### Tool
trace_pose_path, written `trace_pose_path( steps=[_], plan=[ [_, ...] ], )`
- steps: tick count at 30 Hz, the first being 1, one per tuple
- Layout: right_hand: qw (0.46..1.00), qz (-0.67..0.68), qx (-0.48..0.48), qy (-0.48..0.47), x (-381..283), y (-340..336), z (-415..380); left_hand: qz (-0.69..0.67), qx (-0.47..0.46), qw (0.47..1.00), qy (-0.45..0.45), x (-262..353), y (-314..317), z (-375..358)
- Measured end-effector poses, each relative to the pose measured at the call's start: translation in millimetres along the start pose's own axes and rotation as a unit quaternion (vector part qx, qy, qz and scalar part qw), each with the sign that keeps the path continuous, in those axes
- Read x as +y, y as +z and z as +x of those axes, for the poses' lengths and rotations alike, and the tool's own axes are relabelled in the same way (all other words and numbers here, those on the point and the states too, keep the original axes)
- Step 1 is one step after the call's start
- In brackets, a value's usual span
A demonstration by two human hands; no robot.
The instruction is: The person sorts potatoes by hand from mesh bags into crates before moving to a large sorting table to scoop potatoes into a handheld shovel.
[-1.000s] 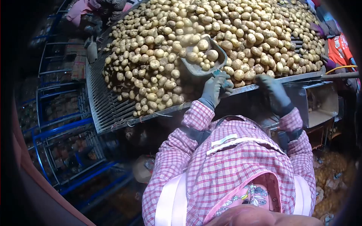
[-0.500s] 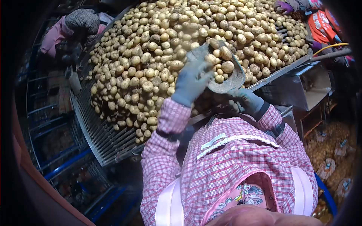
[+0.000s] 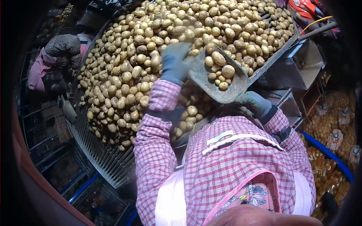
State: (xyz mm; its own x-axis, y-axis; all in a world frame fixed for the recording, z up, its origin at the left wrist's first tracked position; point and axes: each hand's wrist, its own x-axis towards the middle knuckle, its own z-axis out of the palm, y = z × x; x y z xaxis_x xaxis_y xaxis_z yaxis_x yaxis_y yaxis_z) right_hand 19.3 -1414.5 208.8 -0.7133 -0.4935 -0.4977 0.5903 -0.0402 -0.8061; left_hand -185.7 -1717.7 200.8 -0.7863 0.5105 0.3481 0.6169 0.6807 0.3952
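A worn metal scoop (image 3: 230, 93) holds several potatoes (image 3: 228, 71) of mixed sizes, its mouth against the heap. My gloved right hand (image 3: 254, 104) is closed at its near end, where the handle is hidden from sight. Left of the scoop, my gloved left hand (image 3: 175, 62) hangs over the big potato heap (image 3: 124, 75). Motion smears its fingers, so I cannot make out whether they hold anything.
The heap lies on a slatted metal table (image 3: 102, 158) with a raised side rail (image 3: 273, 60). Another person (image 3: 56, 56) bends at the left; a person in red (image 3: 303, 8) is at the upper right. Metal chutes (image 3: 305, 64) and bagged potatoes (image 3: 335, 139) are on the right.
My left hand has moved left, away from above the scoop, which now shows more of its inside. My right hand stays at the scoop's near end. The view has shifted slightly.
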Motion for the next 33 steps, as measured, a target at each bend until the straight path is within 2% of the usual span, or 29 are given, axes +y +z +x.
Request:
trace_pose_path(
  steps=[1,4,7,8,10,11,12,14,15,16,18,20,21,22,24,26,28,33],
  plan=[
    [0.997,0.052,0.003,0.055,-6.1,4.7,-3.8,-0.097,-0.005,0.995,-0.003,15.8,14.6,4.7],
    [0.985,0.103,0.041,0.134,-20.7,20.6,-9.6,0.000,-0.038,0.995,0.095,62.0,36.9,3.6],
    [0.978,0.141,0.053,0.145,-9.6,19.7,-10.2,0.016,-0.059,0.995,0.076,33.4,46.7,16.4],
    [0.984,0.112,0.051,0.126,-9.5,20.5,-9.6,0.018,-0.074,0.997,0.027,13.4,38.3,24.2],
    [0.994,0.054,0.043,0.087,-12.1,24.7,-8.6,0.060,-0.011,0.997,-0.055,-53.7,51.7,19.7],
    [0.990,0.067,0.044,0.112,-11.2,24.1,-10.2,0.150,0.119,0.981,0.009,-68.2,49.1,13.2],
    [0.986,0.082,0.045,0.136,-9.8,22.9,-11.9,0.101,0.138,0.985,-0.003,-60.3,36.3,9.3],
    [0.982,0.096,0.050,0.156,-5.7,22.3,-13.9,-0.043,-0.026,0.998,-0.023,-17.7,4.0,8.3],
    [0.982,0.093,0.053,0.155,-4.0,21.6,-14.3,-0.146,-0.046,0.988,0.010,-9.0,17.1,-5.9],
    [0.983,0.087,0.053,0.154,-3.7,21.2,-14.3,-0.133,-0.101,0.985,0.042,19.8,10.1,-13.8],
    [0.982,0.088,0.057,0.159,-4.4,22.9,-12.5,-0.099,-0.178,0.968,0.148,30.9,18.6,-26.8],
    [0.983,0.086,0.055,0.155,-6.1,22.7,-10.7,-0.091,-0.085,0.991,0.056,8.4,24.3,-14.1],
    [0.983,0.082,0.053,0.153,-7.0,22.4,-11.0,-0.083,0.011,0.996,0.012,-3.0,19.6,-10.7],
    [0.984,0.078,0.048,0.153,-8.1,24.0,-12.5,-0.032,-0.034,0.998,-0.042,-18.0,5.7,0.4],
    [0.982,0.088,0.052,0.158,-12.9,26.8,-11.8,-0.069,0.021,0.997,-0.004,-15.1,6.3,3.9],
    [0.980,0.096,0.052,0.166,-11.5,30.7,-11.9,-0.150,-0.123,0.980,0.036,29.3,10.2,-14.0],
    [0.979,0.096,0.049,0.174,-10.2,30.5,-10.3,-0.072,-0.265,0.960,0.062,52.6,21.6,-30.1],
    [0.978,0.084,0.061,0.181,-4.2,34.5,-7.6,-0.184,-0.294,0.937,-0.041,33.2,24.3,-34.6]
  ],
)
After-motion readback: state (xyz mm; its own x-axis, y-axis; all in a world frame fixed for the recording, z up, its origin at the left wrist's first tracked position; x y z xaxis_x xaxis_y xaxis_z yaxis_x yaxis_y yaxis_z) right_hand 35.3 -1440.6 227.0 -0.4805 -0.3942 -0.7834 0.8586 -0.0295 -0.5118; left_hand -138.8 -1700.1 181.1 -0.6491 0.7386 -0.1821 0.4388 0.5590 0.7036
